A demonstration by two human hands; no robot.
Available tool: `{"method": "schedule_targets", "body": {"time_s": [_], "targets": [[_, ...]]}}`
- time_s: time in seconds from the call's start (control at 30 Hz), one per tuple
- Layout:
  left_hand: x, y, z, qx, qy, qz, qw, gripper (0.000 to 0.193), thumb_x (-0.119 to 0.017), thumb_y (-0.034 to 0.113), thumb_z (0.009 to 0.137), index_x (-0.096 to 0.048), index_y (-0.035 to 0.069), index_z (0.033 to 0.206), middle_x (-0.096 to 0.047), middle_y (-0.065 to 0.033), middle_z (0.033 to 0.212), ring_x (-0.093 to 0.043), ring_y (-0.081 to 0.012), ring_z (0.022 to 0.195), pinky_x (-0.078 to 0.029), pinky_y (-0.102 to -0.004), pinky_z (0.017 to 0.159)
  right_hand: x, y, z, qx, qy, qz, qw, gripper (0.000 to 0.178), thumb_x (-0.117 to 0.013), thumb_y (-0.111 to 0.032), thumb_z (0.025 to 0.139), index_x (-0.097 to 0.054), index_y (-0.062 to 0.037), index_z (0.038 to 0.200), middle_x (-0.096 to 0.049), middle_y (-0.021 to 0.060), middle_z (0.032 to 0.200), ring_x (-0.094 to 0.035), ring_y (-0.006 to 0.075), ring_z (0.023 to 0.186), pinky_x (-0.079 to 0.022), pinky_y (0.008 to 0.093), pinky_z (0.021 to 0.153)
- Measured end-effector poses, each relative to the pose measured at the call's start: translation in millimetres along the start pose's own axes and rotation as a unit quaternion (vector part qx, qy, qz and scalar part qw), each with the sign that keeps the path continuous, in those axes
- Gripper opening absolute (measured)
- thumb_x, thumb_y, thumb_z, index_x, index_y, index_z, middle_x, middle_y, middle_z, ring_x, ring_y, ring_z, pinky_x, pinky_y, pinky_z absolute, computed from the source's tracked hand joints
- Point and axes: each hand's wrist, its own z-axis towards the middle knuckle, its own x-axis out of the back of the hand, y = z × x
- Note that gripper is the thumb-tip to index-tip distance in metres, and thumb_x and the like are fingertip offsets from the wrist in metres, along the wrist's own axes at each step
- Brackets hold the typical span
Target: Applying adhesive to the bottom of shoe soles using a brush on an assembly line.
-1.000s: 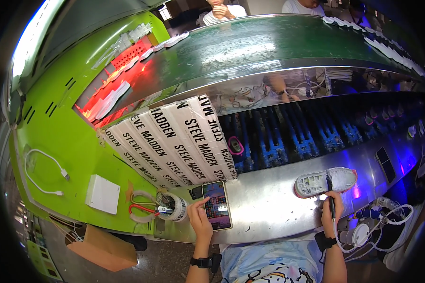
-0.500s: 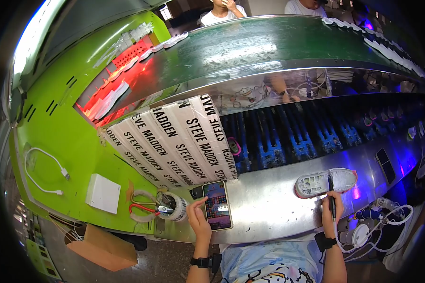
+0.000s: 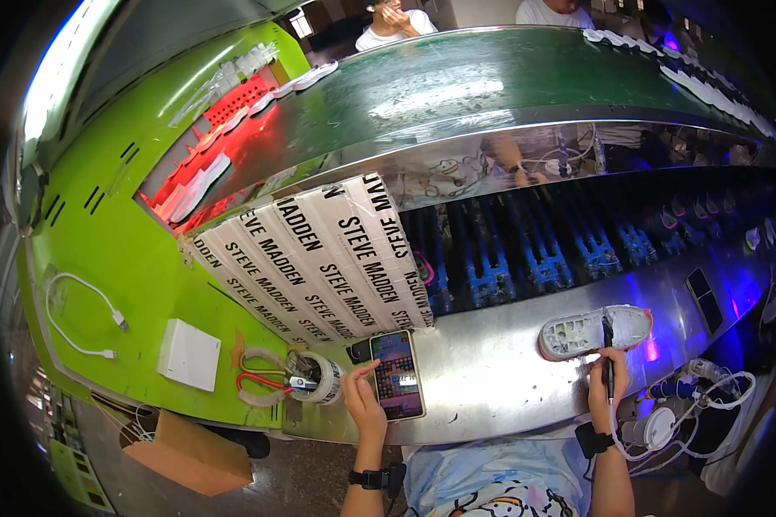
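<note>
A smartphone (image 3: pixel 397 401) with a colourful tile pattern on its lit screen lies on the metal bench. My left hand (image 3: pixel 366 405) is beside its left edge, fingers stretched out, the index fingertip at the screen, holding nothing. To the right a shoe sole (image 3: pixel 573 334) lies with its white ribbed inner side up and a reddish rim. My right hand (image 3: pixel 608 379) is closed round a slim black pen-like tool (image 3: pixel 610 332), whose upper end crosses over the sole. Part of the tool is hidden by my fingers.
A printed white cardboard panel (image 3: pixel 319 267) leans behind the phone. A white tub (image 3: pixel 326 379) with scissors stands left of my left hand. White cables and tubing (image 3: pixel 707 405) lie at right. Beyond are blue-lit bars (image 3: pixel 543 250) and a green conveyor (image 3: pixel 440 82); people sit past it.
Both hands, the phone and the sole stay practically as they were. The view has shifted very slightly, and a person across the conveyor appears a little further left.
</note>
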Motion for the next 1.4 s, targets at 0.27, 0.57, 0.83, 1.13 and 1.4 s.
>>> {"method": "schedule_targets", "body": {"time_s": [0.27,0.57,0.83,1.13,1.4], "targets": [[-0.7,9.9,1.0,-0.026,-0.034,0.001,0.999,0.035,-0.038,0.026,0.098,-0.059,-0.001,0.108,-0.054,-0.0132,0.102,-0.050,-0.0260,0.100,-0.043,-0.0344,0.091,2.4,-4.3,0.0,0.048,0.000,-0.006,0.999,0.014,-0.048,0.001,0.083,-0.055,-0.0006,0.096,-0.052,0.0065,0.084,-0.050,0.0160,0.073,-0.040,0.0268,0.068],[-1.0,7.1,-3.8,-0.010,-0.094,-0.049,0.994,0.044,-0.037,0.033,0.097,-0.065,-0.001,0.100,-0.047,-0.0144,0.101,-0.042,-0.0253,0.098,-0.045,-0.0326,0.090,3.1,-4.8,0.7,0.051,0.004,-0.021,0.998,0.015,-0.047,0.002,0.084,-0.055,-0.0002,0.096,-0.054,0.0078,0.087,-0.052,0.0175,0.078,-0.041,0.0275,0.071],[2.1,6.9,10.6,-0.081,-0.139,0.134,0.978,0.040,-0.038,0.030,0.097,-0.059,0.001,0.113,-0.051,-0.0139,0.115,-0.042,-0.0245,0.099,-0.030,-0.0357,0.097,-0.3,-12.0,1.5,0.031,0.017,-0.009,0.999,0.016,-0.048,0.006,0.080,-0.055,0.0004,0.093,-0.054,0.0126,0.082,-0.054,0.0245,0.076,-0.042,0.0308,0.072],[6.9,4.1,-3.8,0.003,-0.013,0.025,1.000,0.032,-0.038,0.020,0.097,-0.058,0.000,0.110,-0.053,-0.0128,0.105,-0.050,-0.0265,0.097,-0.039,-0.0350,0.090,-0.7,-17.4,3.0,0.028,0.009,-0.006,1.000,0.014,-0.049,0.005,0.082,-0.056,0.0007,0.094,-0.055,0.0113,0.082,-0.055,0.0226,0.076,-0.043,0.0297,0.072],[5.5,-3.6,-6.7,0.024,0.012,0.009,1.000,0.030,-0.039,0.020,0.097,-0.060,0.001,0.107,-0.054,-0.0130,0.101,-0.052,-0.0262,0.095,-0.041,-0.0355,0.088,0.1,-12.2,0.4,-0.047,-0.013,0.039,0.998,0.014,-0.050,0.004,0.082,-0.057,0.0007,0.093,-0.055,0.0095,0.081,-0.054,0.0193,0.075,-0.043,0.0295,0.070]]}}
